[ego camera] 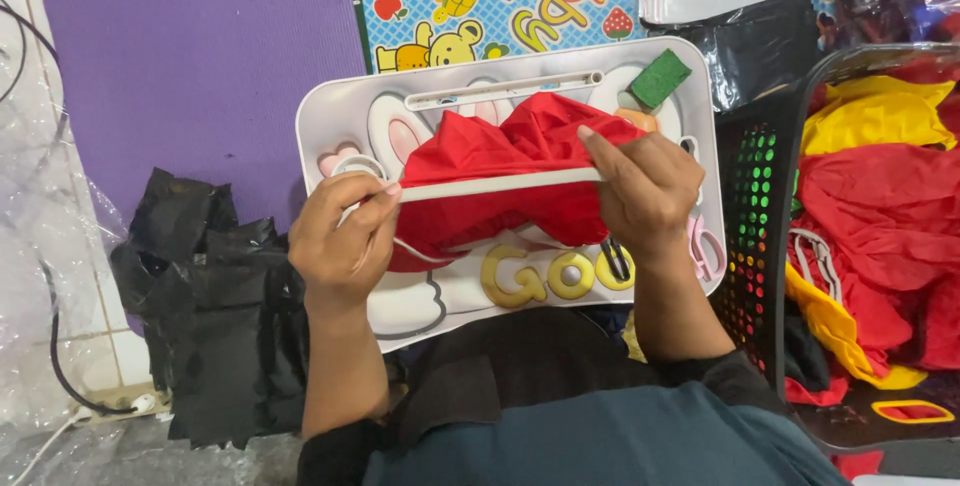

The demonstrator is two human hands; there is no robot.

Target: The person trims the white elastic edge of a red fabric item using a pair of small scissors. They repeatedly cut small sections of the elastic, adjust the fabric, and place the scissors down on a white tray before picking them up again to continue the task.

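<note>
The left hand (345,236) pinches one end of a white strap (500,186) between thumb and fingertips, at about nine o'clock of the red cloth (500,161); the right hand (645,191) presses down on the strap's other end at three o'clock, fingers closed over it and over the cloth's edge, so the strap lies taut and level across the cloth's middle; the cloth itself sits bunched on a white lap desk (330,111) with rabbit ears and yellow letters printed on it, resting over the person's knees.

As a judgement, the strap looks lined up against the cloth but not yet fixed; I see no stitching or fastening along it, so the joining seems still ahead; a thin white cord curls under the cloth at seven o'clock.

A green sponge-like block (660,78) lies at the desk's one o'clock corner; pink scissors (705,246) lie at four o'clock, partly under the right wrist; a black basket (770,196) at three o'clock holds many red and yellow cloth pieces (880,186), which suggests more to do; black plastic bags (210,296) sit at eight o'clock on the floor.
</note>
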